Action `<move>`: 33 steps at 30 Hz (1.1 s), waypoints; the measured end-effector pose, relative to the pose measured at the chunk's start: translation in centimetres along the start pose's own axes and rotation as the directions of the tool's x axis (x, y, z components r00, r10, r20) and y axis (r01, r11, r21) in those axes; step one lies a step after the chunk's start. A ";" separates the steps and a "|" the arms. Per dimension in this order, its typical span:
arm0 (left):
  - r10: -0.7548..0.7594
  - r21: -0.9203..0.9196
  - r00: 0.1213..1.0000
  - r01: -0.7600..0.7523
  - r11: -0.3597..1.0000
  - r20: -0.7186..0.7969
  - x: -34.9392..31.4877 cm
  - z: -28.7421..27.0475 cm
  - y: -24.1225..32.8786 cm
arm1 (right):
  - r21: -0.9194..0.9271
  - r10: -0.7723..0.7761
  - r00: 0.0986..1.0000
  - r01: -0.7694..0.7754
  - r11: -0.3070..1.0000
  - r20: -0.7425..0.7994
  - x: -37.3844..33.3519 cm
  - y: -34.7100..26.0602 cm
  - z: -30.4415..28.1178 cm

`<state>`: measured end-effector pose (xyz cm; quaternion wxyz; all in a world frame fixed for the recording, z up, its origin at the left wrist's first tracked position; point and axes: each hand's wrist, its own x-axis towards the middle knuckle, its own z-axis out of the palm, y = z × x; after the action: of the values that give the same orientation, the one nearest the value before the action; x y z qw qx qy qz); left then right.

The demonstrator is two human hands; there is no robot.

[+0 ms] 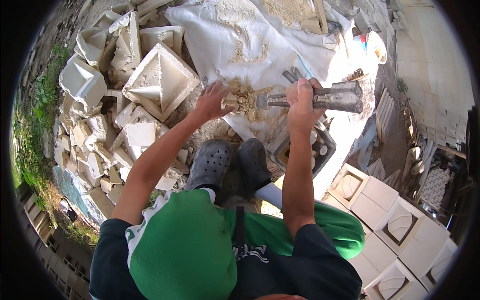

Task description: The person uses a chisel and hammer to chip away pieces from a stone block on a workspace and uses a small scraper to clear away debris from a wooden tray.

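My left hand (pixel 214 101) is over pale crumbled rubble (pixel 246 100) on a white sheet (pixel 210 42). Its thumb and fingers are apart, beside a pale lump; whether they touch it I cannot tell. My right hand (pixel 303 102) is wrapped round a worn hand tool (pixel 337 98) with a flat metal tip and a thick grey-brown body. That tip points left, toward the rubble. Just beyond my right hand lies a short grey metal piece (pixel 290 76). My feet, in dark clogs (pixel 212 162), stand just below the rubble.
Broken cream moulded blocks (pixel 161 82) are heaped on the left. A dark square container (pixel 324 162) with round pieces inside stands beneath my right forearm. Pale blocks with recesses (pixel 372 195) stand in rows at lower right. A white bucket (pixel 376 47) lies at far right.
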<state>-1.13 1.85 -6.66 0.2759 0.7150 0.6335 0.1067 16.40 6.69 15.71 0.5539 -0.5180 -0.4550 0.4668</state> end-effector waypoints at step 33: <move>0.077 -0.040 0.977 -0.070 0.997 0.197 2.2 -1.6 -1.2 | 0.181 -0.054 0.999 0.052 0.982 0.001 -0.3 -2.8 1.7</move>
<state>-2.52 4.49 -6.38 0.3453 0.7403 0.5742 0.0556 14.81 6.55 18.59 0.6093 -0.4519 -0.4261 0.4928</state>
